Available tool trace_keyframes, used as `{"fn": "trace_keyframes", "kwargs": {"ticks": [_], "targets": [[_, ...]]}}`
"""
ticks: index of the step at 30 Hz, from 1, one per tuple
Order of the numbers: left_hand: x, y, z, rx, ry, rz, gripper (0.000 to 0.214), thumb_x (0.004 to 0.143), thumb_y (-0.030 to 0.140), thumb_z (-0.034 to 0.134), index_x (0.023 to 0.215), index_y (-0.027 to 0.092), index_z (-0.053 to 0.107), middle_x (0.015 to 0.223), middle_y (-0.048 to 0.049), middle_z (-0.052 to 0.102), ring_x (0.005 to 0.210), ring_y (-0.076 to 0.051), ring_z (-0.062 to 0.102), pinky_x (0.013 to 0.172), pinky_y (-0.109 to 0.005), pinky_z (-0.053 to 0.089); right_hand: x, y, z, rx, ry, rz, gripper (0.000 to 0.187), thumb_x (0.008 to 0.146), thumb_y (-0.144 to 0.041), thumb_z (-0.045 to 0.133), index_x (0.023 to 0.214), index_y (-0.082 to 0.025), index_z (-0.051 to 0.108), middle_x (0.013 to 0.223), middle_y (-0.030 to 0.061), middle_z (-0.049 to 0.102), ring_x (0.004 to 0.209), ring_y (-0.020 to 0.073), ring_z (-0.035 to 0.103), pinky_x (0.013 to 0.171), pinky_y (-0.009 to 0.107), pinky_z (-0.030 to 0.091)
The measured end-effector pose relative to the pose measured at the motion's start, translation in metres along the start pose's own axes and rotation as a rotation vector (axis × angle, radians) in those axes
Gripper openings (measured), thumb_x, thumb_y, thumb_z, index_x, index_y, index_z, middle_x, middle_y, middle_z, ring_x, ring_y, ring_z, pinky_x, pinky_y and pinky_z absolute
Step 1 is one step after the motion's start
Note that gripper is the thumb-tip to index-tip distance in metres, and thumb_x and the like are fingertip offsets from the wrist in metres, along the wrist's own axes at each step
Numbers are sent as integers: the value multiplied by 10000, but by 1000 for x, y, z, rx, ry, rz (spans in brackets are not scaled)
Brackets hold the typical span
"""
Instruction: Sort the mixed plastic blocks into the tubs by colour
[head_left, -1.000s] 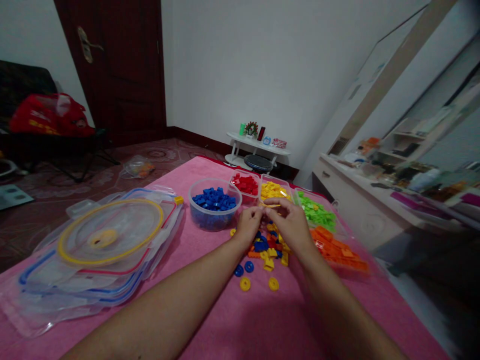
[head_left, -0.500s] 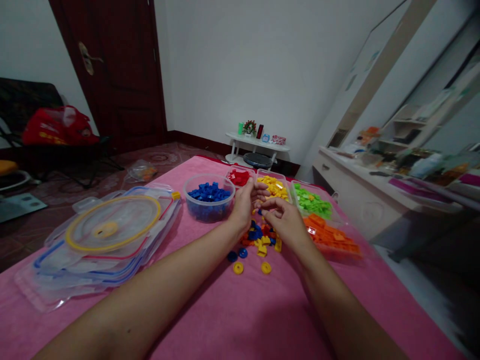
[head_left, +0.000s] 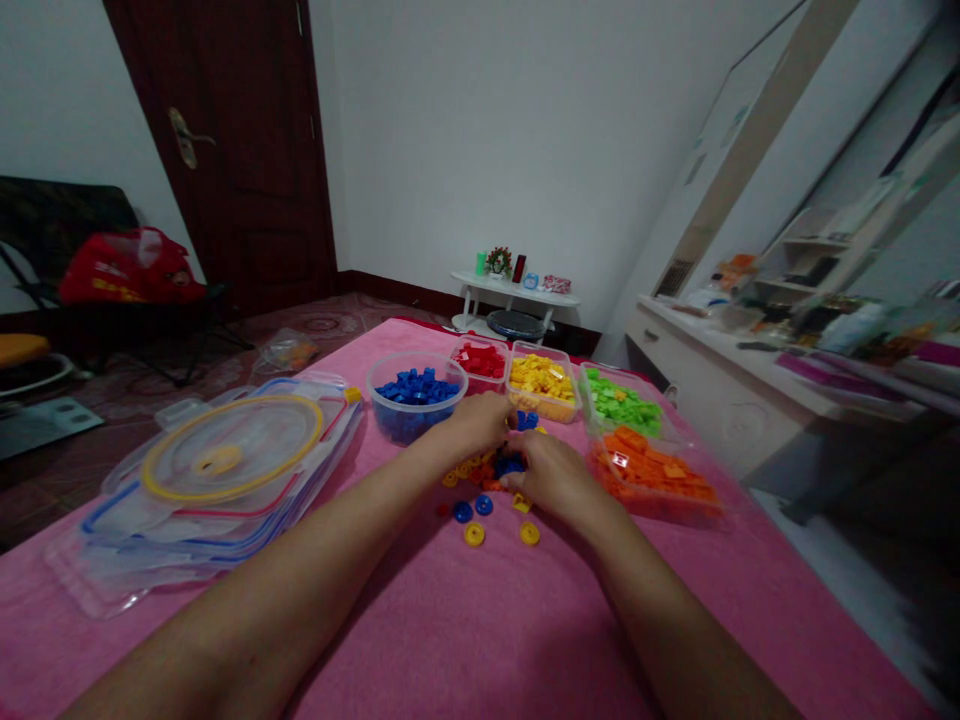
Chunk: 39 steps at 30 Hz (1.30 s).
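A small heap of mixed plastic bricks (head_left: 501, 466), blue, yellow, red and orange, lies on the pink cloth (head_left: 480, 620). My left hand (head_left: 476, 422) rests palm down on the heap's far left side, fingers curled over the pieces. Just right of it, my right hand (head_left: 551, 478) presses down on the heap's near side, fingers bent into the bricks. What either hand grips is hidden. Two yellow rings (head_left: 474, 534) and two blue rings (head_left: 462, 511) lie loose in front of the heap.
Behind the heap stand tubs of blue (head_left: 415, 395), red (head_left: 481, 360), yellow (head_left: 541, 380), green (head_left: 621, 408) and orange (head_left: 651, 474) bricks. A stack of clear lids (head_left: 217, 470) lies at left. A white dresser (head_left: 720, 390) is beyond the right edge.
Both hands were raised together above the heap, fingertips meeting. They have since dropped onto the heap and lie on the bricks.
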<state>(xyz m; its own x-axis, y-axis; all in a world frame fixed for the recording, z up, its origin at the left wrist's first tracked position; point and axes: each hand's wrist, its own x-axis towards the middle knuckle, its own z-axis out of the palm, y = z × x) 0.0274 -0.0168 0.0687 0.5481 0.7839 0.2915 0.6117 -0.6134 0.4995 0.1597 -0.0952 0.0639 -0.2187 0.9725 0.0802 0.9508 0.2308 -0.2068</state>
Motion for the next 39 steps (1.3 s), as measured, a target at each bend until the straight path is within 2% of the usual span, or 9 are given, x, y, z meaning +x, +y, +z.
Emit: {"fn": "trace_keyframes", "kwargs": {"ticks": [5,9,12,16,19,24,27,33,39], "targets": [[-7,1,3,37,-125,-2,145,518,82,662,545,223,675,523,-23,604,559,-188,574,612,-261,434,0,7,-6,-27,-28,55,177,695,-279,676,867,-239,692,855,34,695,789,177,624,611,246,359],[-9,1,8,23,-137,6,149,484,65,684,496,207,641,493,-29,576,582,-212,590,638,-284,446,1,11,-14,-21,-23,56,101,689,-269,664,778,-228,687,776,20,687,715,163,614,556,240,328],[-6,-4,12,-14,-92,-19,133,486,97,707,489,204,628,493,-25,570,595,-206,594,637,-272,448,3,16,-19,-19,47,93,113,694,-299,660,775,-224,685,740,21,674,688,168,606,532,242,313],[2,-8,11,-69,65,-36,22,600,169,665,581,180,664,589,-38,627,601,-169,583,611,-247,441,6,19,-20,15,114,133,148,696,-298,658,824,-227,681,811,30,682,725,181,614,553,246,332],[9,-6,7,-313,83,-109,49,657,178,639,634,139,656,595,-31,626,553,-127,560,543,-213,431,5,12,-12,-4,83,85,151,700,-260,639,844,-224,669,825,30,687,754,185,618,560,246,328],[11,4,3,-1031,-27,-441,68,737,184,587,764,127,613,561,-5,593,468,-82,535,462,-173,424,0,-1,-1,-79,54,67,217,695,-220,606,908,-217,650,801,44,679,712,179,608,532,244,297],[11,5,2,-1285,-38,-560,84,760,216,570,772,135,584,602,-9,607,482,-77,544,486,-178,450,1,1,-7,-64,65,59,150,694,-228,603,837,-215,645,760,31,669,660,156,589,513,236,286],[7,5,9,-1292,-127,-616,330,831,466,496,808,146,572,599,-9,586,468,-91,533,432,-174,389,3,15,-38,13,180,117,140,690,-259,622,819,-212,653,703,12,655,619,151,573,528,237,336],[2,15,19,-1367,-429,-627,528,796,661,423,788,155,575,579,-15,557,456,-100,522,351,-148,272,2,13,-39,104,324,56,333,712,-321,661,1033,-235,659,838,26,696,705,173,609,622,266,410]]}}
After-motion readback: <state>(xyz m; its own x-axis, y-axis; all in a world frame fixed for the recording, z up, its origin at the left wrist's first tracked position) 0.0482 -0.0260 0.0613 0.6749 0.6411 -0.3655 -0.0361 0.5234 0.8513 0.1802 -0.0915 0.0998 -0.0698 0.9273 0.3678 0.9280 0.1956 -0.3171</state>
